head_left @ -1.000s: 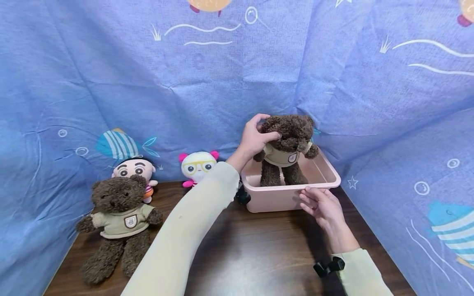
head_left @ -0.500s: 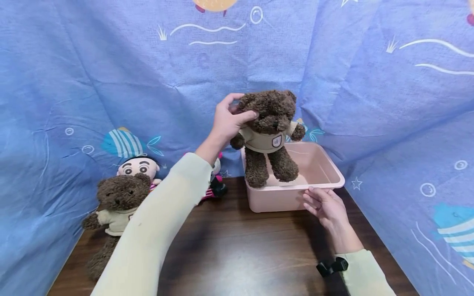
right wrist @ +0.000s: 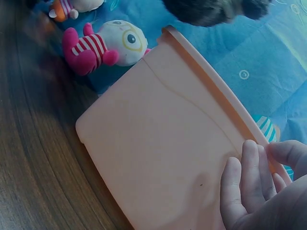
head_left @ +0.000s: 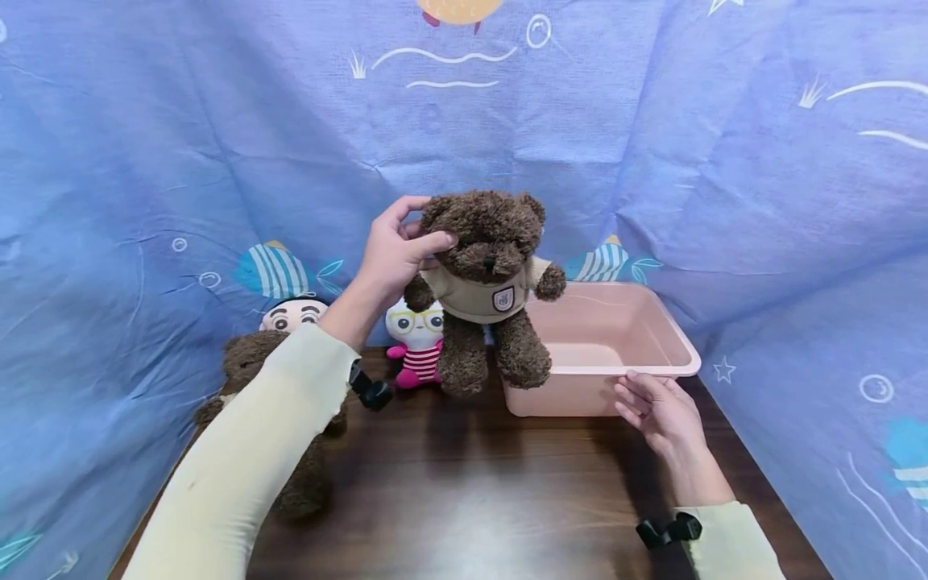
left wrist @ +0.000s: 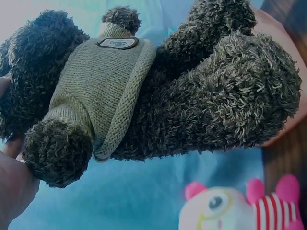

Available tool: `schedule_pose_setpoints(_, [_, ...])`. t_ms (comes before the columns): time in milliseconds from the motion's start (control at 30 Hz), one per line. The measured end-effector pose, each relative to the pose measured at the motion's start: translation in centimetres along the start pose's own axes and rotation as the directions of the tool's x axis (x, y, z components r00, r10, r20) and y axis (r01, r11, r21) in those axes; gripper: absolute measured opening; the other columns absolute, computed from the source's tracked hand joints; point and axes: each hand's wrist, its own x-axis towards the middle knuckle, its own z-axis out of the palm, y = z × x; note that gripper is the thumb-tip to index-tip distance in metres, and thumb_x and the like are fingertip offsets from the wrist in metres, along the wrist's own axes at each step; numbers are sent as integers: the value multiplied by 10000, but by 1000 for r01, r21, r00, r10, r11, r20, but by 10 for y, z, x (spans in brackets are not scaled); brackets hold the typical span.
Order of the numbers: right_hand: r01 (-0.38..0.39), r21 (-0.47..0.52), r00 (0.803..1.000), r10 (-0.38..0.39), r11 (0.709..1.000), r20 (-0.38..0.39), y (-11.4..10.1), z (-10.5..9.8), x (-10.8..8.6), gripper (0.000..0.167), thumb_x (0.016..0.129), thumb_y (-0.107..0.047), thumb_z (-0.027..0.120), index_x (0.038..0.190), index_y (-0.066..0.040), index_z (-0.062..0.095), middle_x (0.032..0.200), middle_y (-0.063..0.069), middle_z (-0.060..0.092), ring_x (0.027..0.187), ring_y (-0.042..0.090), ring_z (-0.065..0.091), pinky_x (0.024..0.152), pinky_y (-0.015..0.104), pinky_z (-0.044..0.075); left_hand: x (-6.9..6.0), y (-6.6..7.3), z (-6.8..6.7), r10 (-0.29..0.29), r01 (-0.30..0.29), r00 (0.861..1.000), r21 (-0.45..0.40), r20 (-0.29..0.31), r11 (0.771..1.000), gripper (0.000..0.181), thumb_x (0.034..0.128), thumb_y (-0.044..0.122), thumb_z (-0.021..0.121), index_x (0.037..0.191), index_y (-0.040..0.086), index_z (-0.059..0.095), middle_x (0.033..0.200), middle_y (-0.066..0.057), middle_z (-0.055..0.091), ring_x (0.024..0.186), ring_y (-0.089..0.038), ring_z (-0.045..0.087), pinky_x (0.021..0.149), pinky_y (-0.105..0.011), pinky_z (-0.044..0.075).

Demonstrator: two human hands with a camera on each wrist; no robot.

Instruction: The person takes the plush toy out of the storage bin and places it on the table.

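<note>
My left hand (head_left: 391, 254) grips a dark brown teddy bear (head_left: 474, 298) by the side of its head. The bear wears a beige knitted sweater with a badge and hangs upright above the table, left of a pink plastic bin (head_left: 580, 395). One of its legs overlaps the bin's left end in the head view. In the left wrist view its sweater (left wrist: 96, 76) and legs fill most of the picture. My right hand (head_left: 667, 411) pinches the bin's front rim, thumb over the edge and fingers against the outer wall (right wrist: 153, 134).
Behind the held bear stands a white plush (head_left: 416, 326) with yellow glasses and a striped body. At left, partly behind my left sleeve, are a second brown bear (head_left: 246, 358) and a black-haired doll (head_left: 293, 314). Blue printed cloth (head_left: 464, 129) surrounds the wooden table (head_left: 435, 499).
My left hand has lifted the teddy bear out of the bin and carried it leftward, then slightly down. My right hand has stayed on the bin's rim. The head view has turned a little left.
</note>
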Motion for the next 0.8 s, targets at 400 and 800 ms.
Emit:
schedule_pose_setpoints(400, [8,17,1000,-8,1000,23,-2,-4,-2,155,1033,-100,608,955,-178,718,864,3,801,800,120,778,689,331,640,-48,-32,-59,-125,123,992,143,8,982,652,880,-13,755,1468,89,492,905,10,738,801,-129,710,688,-278,611])
schedule_pose_setpoints(800, [-1,35,999,0,999,38,-2,-1,0,151,1029,-90,609,954,-168,714,865,13,801,797,129,778,686,338,640,-91,-101,-95,-268,267,963,35,39,963,537,896,-92,686,1383,59,518,869,-3,752,720,-123,705,569,-202,528])
